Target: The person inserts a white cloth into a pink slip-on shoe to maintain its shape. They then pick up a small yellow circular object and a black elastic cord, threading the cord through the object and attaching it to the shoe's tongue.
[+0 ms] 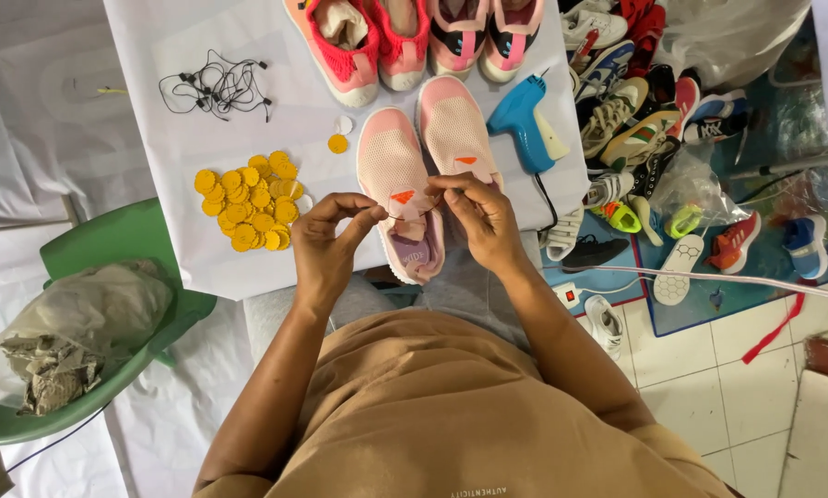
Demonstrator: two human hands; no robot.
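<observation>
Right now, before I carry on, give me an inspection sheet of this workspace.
Surface: white sheet over the table, creased.
Job's things: pale pink shoe lying toe away from the person, its twin beside it; a thin string and small tag held over the near shoe's tongue.
Clutter: pile of yellow round discs, blue tagging gun, four more pink shoes along the far edge.
Grippers: left hand and right hand both pinch the string.
Cables: bundle of black strings; gun's black cord hangs off the table edge.
Surroundings: green chair holding a bag of paper, heap of assorted shoes on the floor at right.
</observation>
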